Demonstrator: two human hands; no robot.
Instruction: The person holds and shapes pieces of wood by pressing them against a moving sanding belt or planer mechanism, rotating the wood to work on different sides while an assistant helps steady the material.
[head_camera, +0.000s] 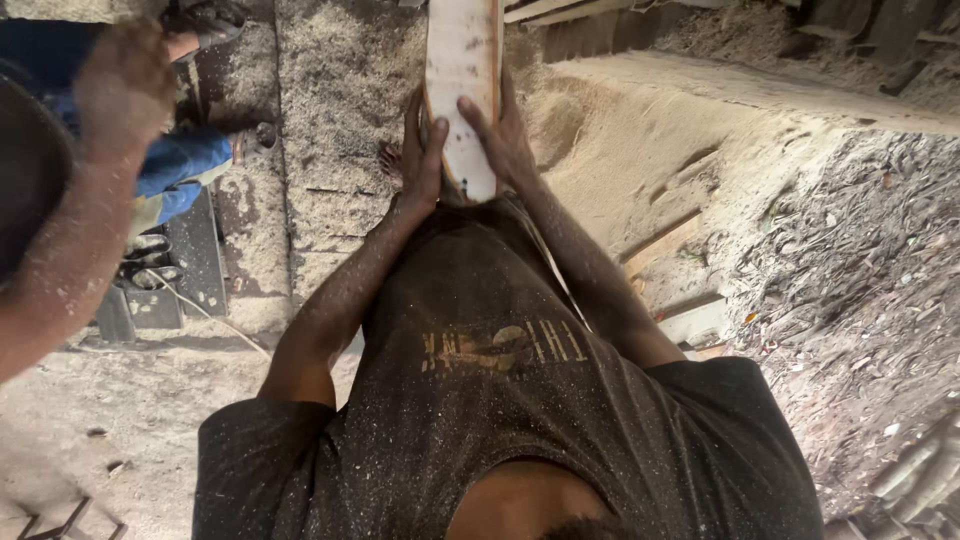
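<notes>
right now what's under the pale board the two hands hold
Under the pale board, sawdust-covered floor shows on both sides. The left hand and right hand grip its near end; directly beneath is hidden.

The long flat wooden plank (462, 80) is pale cream, with small dark specks and an orange-brown line along its edges. The dark charcoal cotton T-shirt (500, 400) has a faded tan print on the chest and many fine light dots of dust. The loose sawdust floor (330, 90) is beige with grey parts. The pile of wood shavings (860, 280) at the side is grey-brown. The blue cloth trousers (185, 165) of another person are bright blue, with a paler yellowish part below.
</notes>
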